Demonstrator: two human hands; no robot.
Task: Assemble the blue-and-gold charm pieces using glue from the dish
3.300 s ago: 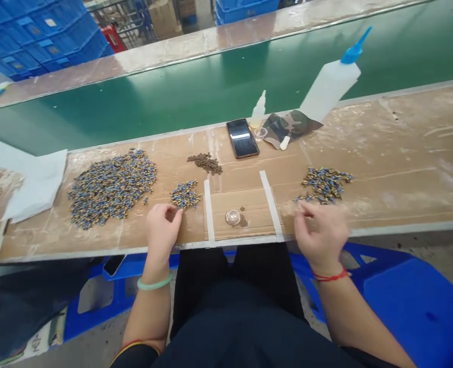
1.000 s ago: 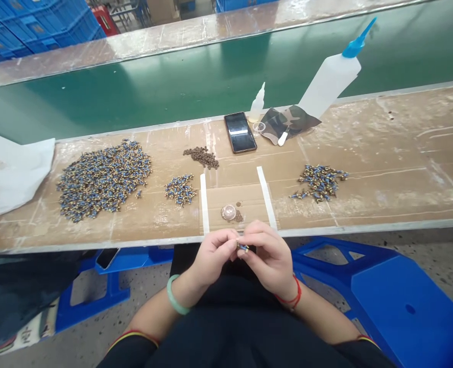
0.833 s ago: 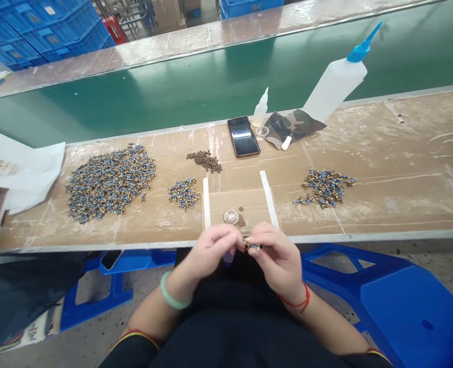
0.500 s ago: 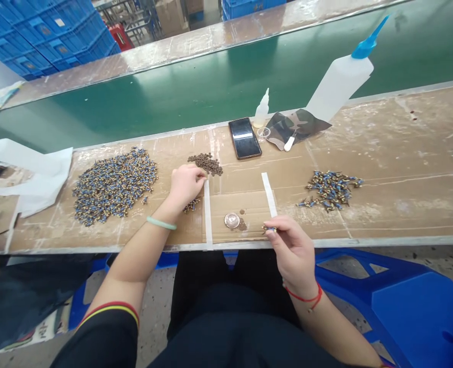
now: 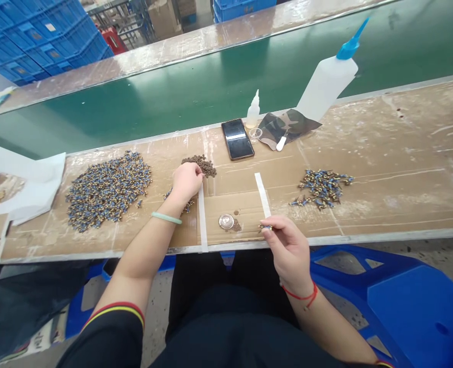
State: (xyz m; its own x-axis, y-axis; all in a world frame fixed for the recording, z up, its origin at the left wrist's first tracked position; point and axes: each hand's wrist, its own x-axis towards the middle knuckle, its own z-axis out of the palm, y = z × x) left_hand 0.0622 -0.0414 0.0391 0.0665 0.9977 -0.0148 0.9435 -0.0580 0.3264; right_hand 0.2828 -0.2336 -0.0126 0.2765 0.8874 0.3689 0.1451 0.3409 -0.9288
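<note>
My left hand (image 5: 187,182) reaches across the cardboard-covered bench and its fingertips touch the small heap of brown pieces (image 5: 202,165). It covers most of a small heap of blue-and-gold parts (image 5: 188,205). My right hand (image 5: 287,248) hovers at the bench's near edge, pinching one small blue-and-gold part (image 5: 265,227) between thumb and finger. A small clear dish (image 5: 225,221) with a brown stain beside it lies between two white tape strips (image 5: 262,188).
A large heap of blue-and-gold parts (image 5: 107,188) lies left, a smaller heap (image 5: 322,182) right. Behind are a black phone (image 5: 237,139), a small dropper bottle (image 5: 253,110), a camouflage cloth (image 5: 287,125) and a big squeeze bottle (image 5: 328,82). The green conveyor belt (image 5: 195,87) runs beyond.
Both hands were together over my lap working one part. My left hand has since reached out to the brown pieces, while my right hand stays near the bench edge with the part.
</note>
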